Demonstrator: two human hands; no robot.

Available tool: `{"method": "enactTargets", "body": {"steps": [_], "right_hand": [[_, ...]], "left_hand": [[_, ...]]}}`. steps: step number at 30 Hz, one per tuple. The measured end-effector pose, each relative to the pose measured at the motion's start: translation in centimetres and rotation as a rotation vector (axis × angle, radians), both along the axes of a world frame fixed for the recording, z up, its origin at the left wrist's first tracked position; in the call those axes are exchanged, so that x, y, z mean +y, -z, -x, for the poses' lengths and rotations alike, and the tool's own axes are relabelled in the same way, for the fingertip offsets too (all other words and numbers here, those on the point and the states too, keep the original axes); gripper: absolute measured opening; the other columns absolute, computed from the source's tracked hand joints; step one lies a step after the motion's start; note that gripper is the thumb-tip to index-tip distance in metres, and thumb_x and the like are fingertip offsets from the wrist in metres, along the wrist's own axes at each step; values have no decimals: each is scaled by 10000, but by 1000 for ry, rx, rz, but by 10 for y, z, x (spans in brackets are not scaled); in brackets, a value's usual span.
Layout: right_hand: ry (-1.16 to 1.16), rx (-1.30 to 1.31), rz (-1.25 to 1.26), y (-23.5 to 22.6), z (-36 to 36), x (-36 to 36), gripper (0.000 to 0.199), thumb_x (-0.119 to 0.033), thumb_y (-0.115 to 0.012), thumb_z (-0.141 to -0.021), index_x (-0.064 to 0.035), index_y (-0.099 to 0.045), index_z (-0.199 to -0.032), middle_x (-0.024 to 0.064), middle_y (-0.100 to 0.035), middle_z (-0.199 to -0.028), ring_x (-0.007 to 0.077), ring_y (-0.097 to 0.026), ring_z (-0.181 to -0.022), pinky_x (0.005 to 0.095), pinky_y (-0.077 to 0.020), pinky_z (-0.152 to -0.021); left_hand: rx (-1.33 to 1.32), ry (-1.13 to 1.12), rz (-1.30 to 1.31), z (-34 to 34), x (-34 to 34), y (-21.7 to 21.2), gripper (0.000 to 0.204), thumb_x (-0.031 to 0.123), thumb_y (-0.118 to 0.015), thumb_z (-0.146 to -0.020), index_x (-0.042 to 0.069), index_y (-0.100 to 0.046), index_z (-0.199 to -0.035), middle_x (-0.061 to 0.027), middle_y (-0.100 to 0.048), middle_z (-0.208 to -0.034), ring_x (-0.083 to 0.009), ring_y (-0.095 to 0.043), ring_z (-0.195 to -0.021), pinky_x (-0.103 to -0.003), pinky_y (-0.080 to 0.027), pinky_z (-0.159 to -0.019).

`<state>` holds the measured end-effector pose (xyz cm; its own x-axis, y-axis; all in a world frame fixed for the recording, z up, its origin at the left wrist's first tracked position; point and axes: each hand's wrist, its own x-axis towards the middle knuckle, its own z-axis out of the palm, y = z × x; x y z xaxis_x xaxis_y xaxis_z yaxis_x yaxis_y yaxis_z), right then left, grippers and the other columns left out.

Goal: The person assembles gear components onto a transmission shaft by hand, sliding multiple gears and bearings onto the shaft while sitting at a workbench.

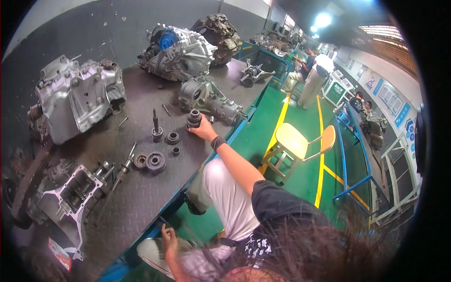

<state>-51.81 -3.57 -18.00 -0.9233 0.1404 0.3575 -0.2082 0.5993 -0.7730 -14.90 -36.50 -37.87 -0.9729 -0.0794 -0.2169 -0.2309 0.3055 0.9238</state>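
My right hand (204, 129) is closed round a dark metal gear (193, 118), which stands over the bench top near its edge. To its left are an upright gear shaft (156, 128), a small gear (173, 138), a short sleeve (176, 151), a large ring gear (155, 161) and a smaller ring (140, 161). My left hand (169, 240) is low by the blue bench edge, above my leg. Its fingers look loosely apart, with nothing seen in them.
A gearbox housing (213, 101) lies just beyond my right hand. Bigger gearboxes (77, 98) (176, 54) stand along the wall. An opened casing (77, 190) and a long shaft (123, 170) lie at near left. A yellow chair (292, 141) stands right; people (315, 77) are farther off.
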Motion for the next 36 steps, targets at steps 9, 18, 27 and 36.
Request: {"method": "enactTargets", "body": {"steps": [9, 18, 27, 36], "right_hand": [[63, -110, -44, 10, -7, -3, 1534, -544, -919, -556, 76, 100, -1521, 361, -256, -1523, 456, -281, -1435, 445, -252, -1195], [215, 463, 392, -55, -27, 18, 714, -438, -438, -1050, 122, -270, -1460, 272, -353, -1492, 347, -327, -1405, 428, -225, -1186], [87, 750, 744, -97, -75, -31, 412, -273, -370, -1043, 40, -528, -1259, 145, -586, -1204, 245, -560, -1072, 375, -439, -975], [-420, 603, 757, -97, -132, -79, 501, -347, -314, -1046, 3, -654, -931, 64, -597, -717, 150, -556, -660, 285, -437, -630]], "left_hand": [[364, -519, 221, -123, 14, -84, 678, 221, -612, -952, 1, -288, -1506, -195, -592, -1269, -288, -581, -1128, -373, -441, -1003], [191, -535, 655, -258, 148, -107, 781, 145, -619, -927, 40, -173, -1560, -213, -587, -1326, -287, -577, -1203, -369, -450, -1008], [-130, -1166, -246, -271, 141, -116, 550, 187, -551, -969, -53, -251, -1362, -146, -662, -1007, -188, -655, -828, -338, -578, -760], [-193, -1037, 71, -272, 81, -133, 566, 198, -572, -962, -17, -275, -1394, -157, -603, -1115, -229, -601, -957, -385, -510, -850]]}}
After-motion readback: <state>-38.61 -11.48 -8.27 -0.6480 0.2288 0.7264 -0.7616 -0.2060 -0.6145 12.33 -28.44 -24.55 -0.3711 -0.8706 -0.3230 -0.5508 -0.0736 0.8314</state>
